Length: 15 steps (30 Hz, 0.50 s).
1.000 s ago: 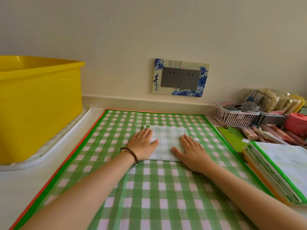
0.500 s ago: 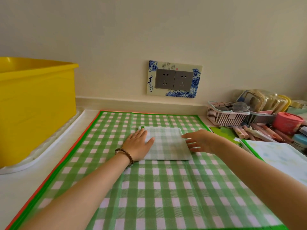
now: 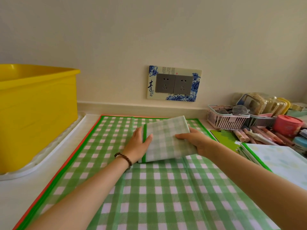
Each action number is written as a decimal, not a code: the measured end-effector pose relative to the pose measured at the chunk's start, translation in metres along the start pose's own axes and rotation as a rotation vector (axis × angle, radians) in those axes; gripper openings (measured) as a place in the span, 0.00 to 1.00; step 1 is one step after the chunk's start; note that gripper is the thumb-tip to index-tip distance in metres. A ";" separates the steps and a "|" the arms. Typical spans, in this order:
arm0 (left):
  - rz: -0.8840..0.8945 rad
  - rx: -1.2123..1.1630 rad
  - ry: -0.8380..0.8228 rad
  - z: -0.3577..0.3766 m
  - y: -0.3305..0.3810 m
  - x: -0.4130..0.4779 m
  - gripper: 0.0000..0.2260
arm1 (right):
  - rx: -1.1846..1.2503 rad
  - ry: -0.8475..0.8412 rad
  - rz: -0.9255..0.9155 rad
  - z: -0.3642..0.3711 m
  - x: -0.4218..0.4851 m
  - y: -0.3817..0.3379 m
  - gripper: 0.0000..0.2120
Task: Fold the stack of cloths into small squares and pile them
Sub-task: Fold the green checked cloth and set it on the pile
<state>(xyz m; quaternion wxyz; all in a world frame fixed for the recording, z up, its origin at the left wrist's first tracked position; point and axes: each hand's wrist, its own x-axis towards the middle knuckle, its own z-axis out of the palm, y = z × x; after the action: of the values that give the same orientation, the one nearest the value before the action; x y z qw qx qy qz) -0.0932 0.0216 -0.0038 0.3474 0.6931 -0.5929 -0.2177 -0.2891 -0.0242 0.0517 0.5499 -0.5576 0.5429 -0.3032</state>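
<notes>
Folded cloth (image 3: 167, 140), pale green check, sat mid tabletop over the spread green checked cloth (image 3: 149, 188), tilted with its right side higher. Left hand (image 3: 137, 145) grip closed on its left green edge, thumb on top. Right hand (image 3: 197, 141) grip closed on its right edge, fingers curled over it. Stack of cloths (image 3: 274, 160) lay at right, near the right forearm. Pink basket (image 3: 227, 120) and pens sat behind the stack. Yellow tub (image 3: 36, 113) stood on a white tray (image 3: 49, 156) far left. Tabletop (image 3: 16, 193) was white
</notes>
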 end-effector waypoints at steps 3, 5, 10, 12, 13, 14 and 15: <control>-0.114 -0.332 -0.001 -0.005 0.018 0.001 0.38 | 0.024 0.010 -0.112 -0.023 -0.013 -0.012 0.16; -0.213 -0.616 -0.160 -0.005 0.034 0.002 0.40 | 0.043 0.018 -0.166 -0.045 -0.024 -0.020 0.16; -0.173 -0.999 -0.318 0.002 0.092 -0.003 0.16 | 0.008 0.090 -0.228 -0.108 -0.058 -0.033 0.14; -0.129 -1.046 -0.326 0.010 0.114 -0.004 0.13 | -0.022 0.111 -0.221 -0.135 -0.071 -0.034 0.15; -0.119 -1.067 -0.348 0.015 0.126 -0.006 0.11 | -0.046 0.117 -0.213 -0.148 -0.078 -0.034 0.15; -0.111 -1.070 -0.364 0.022 0.136 -0.007 0.10 | -0.068 0.121 -0.204 -0.161 -0.084 -0.033 0.16; -0.104 -1.078 -0.384 0.029 0.147 -0.009 0.08 | -0.086 0.130 -0.192 -0.172 -0.090 -0.031 0.16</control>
<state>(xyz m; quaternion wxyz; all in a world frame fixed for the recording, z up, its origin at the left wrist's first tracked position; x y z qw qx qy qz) -0.2142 0.0154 0.0850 0.5263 0.3944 -0.4157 -0.6282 -0.4623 0.0054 0.1411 0.4576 -0.6091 0.5342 -0.3663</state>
